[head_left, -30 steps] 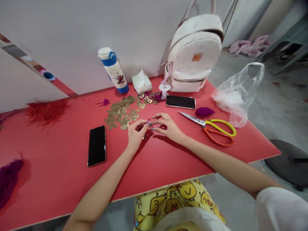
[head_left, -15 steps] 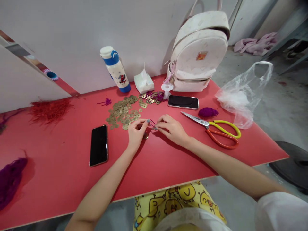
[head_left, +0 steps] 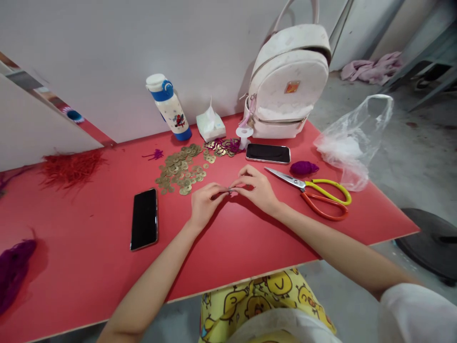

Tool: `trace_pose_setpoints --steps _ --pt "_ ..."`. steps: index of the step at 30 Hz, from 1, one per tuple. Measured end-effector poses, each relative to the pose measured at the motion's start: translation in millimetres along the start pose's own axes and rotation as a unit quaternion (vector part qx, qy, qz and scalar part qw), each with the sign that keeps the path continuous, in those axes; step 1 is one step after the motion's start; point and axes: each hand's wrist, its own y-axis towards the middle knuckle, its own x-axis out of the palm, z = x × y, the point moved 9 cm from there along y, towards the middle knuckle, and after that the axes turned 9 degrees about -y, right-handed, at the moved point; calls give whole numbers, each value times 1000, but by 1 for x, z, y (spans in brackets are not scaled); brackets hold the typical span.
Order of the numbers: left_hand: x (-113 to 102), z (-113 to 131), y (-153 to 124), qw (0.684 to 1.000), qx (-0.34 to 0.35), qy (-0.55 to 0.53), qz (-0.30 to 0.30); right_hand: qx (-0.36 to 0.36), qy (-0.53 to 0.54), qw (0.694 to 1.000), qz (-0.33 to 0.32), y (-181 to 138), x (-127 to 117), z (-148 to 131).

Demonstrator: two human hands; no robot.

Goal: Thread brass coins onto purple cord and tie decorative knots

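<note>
Over the red table, my left hand and my right hand meet fingertip to fingertip, each closed in a pinch. A scrap of purple cord shows between the fingertips, mostly hidden by them. Just beyond my left hand lies a loose spread of brass coins with holes. More coins tied with purple cord sit behind, near the tissue pack. To the right of my right hand rest large scissors with yellow and red handles, and a small purple yarn bundle.
Two phones lie flat, one at left and one at back. A bottle, tissue pack, white spool and white backpack stand along the wall. A plastic bag is right; red shreds and purple yarn left.
My hands have drawn together until the fingertips touch. The cord stretched between them and the coin just below are now hidden. The whole view has shifted slightly.
</note>
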Motion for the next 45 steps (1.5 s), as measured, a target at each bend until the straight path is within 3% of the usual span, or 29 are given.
trace_pose_setpoints --steps 4,17,26,33,38,41,45 --pt "5 10 0 998 34 -43 -28 33 49 998 -13 2 4 7" --pt "-11 15 0 997 29 -12 74 8 64 994 -86 3 19 0" --pt "-14 5 1 992 -35 -74 101 8 59 993 -102 0 23 -1" --pt "-2 -11 0 975 -100 -187 73 -13 36 991 -128 -2 28 -4" --pt "3 -8 2 970 -97 -219 51 -15 48 995 -90 1 19 -5" --pt "4 -9 0 960 -100 -254 64 -9 48 996 -74 4 16 -2" --pt "8 -21 -7 930 -149 -324 87 -21 21 994 -101 2 24 -2"
